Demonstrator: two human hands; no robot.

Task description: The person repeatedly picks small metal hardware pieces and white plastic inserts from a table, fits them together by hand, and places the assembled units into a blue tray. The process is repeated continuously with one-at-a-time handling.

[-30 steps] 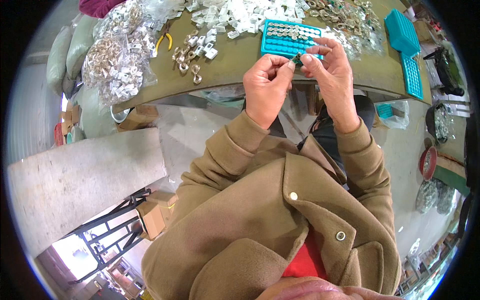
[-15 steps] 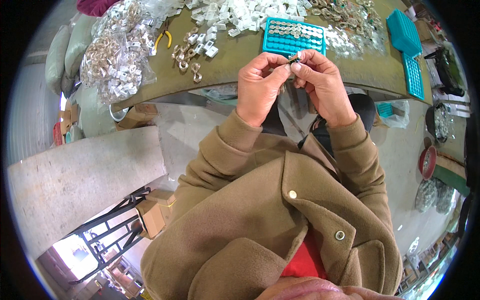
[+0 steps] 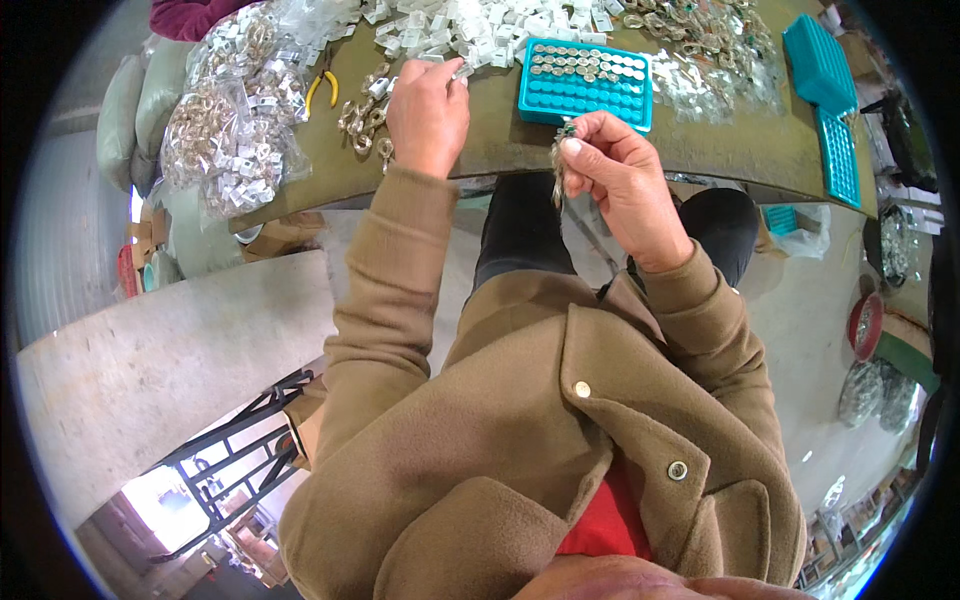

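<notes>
My right hand [image 3: 625,185] is raised in front of the near table edge, thumb and fingers pinched on a small green circuit board with a thin coiled wire [image 3: 557,170] hanging from it. My left hand [image 3: 430,118] reaches over the table to the left, back of the hand up. Its thumb and forefinger close on a small white plastic case [image 3: 463,71] at the near edge of a heap of white plastic cases [image 3: 490,38]. Between and beyond the hands lies a turquoise tray [image 3: 585,105] with round silver pieces in its far rows.
Yellow-handled pliers [image 3: 322,90] and coiled wires [image 3: 360,125] lie left of my left hand. Beyond them are plastic bags of wired parts [image 3: 230,140]. More coiled wires [image 3: 700,25] heap at the far right. Turquoise trays [image 3: 820,65] stand at the right edge. A purple sleeve [image 3: 190,15] shows far left.
My hands have parted from their shared hold on the small board. The left has moved left to the white cases; the right keeps the board, its wire now hanging in view.
</notes>
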